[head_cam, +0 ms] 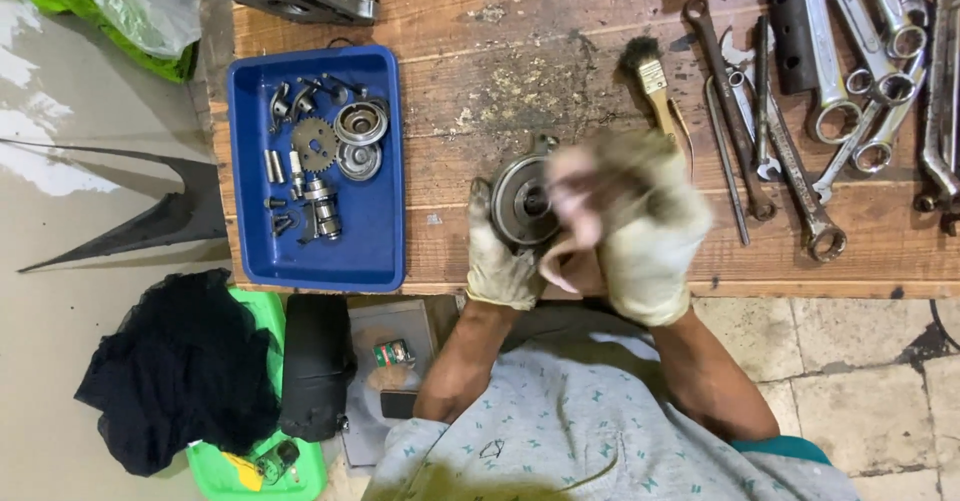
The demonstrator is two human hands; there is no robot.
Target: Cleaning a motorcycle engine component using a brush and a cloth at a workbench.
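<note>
Metal, round and ribbed: our gloved left hand (500, 261) grips the engine part (522, 201) over the wooden desk (500, 81); our blurred right hand (640, 231) overlaps it, its grip unclear.

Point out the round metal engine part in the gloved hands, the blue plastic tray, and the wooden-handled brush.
Round metal engine part (520, 201), head view, its face.
Blue plastic tray (372, 231), head view, bare floor.
Wooden-handled brush (655, 86), head view, ferrule.
</note>
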